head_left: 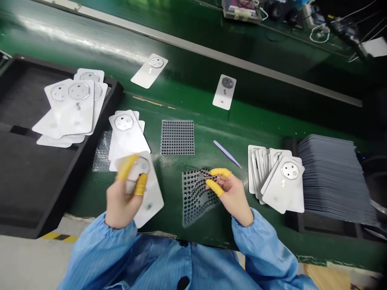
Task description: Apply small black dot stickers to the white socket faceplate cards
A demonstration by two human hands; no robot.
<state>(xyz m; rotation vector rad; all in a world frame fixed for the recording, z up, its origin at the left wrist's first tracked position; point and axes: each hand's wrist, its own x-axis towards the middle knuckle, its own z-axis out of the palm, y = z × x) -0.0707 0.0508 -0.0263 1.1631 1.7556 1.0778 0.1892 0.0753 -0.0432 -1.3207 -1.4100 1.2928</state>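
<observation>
My left hand [125, 197], in yellow finger cots and blurred by motion, is over a white back-cover panel [152, 203] with an octagonal camera area near its top. Its thumb and index finger are apart, and I make out nothing held between them. Near the table's front edge, my right hand [231, 191] pinches the upper right corner of a clear sheet of black dots [193, 193]. The sheet is bent and tilted where the fingers grip it. A second, flat sheet of black dots [177, 137] rests behind it. Purple tweezers [227, 154] lie beyond my right hand.
More white panels are piled at left [77, 108] on a black tray [18, 161], near my left hand [127, 135], and at right [281, 181]. Two single panels lie at the back [149, 71] [224, 92]. A stack of grey sheets [332, 177] fills a black holder at right.
</observation>
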